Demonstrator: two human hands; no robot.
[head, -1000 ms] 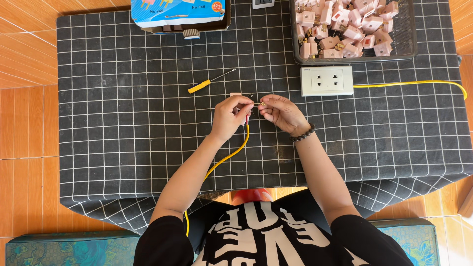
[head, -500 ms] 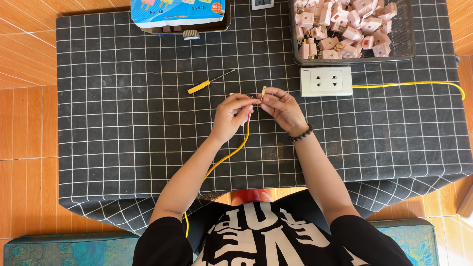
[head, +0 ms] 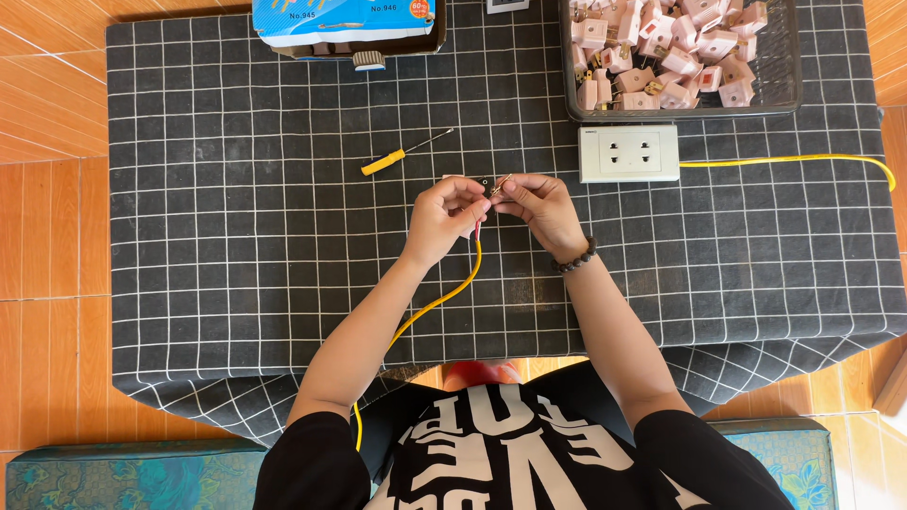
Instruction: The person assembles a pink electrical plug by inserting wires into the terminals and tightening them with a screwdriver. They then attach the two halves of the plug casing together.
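Hands raised slightly; fingers (head: 472, 194) hide yellow cable (head: 444, 297) end.

yellow-handled screwdriver (head: 404, 153) on checked cloth (head: 236, 246); white socket block (head: 629, 153) | wire basket (head: 789, 90) of pink plugs (head: 661, 47) | blue box (head: 345, 21)
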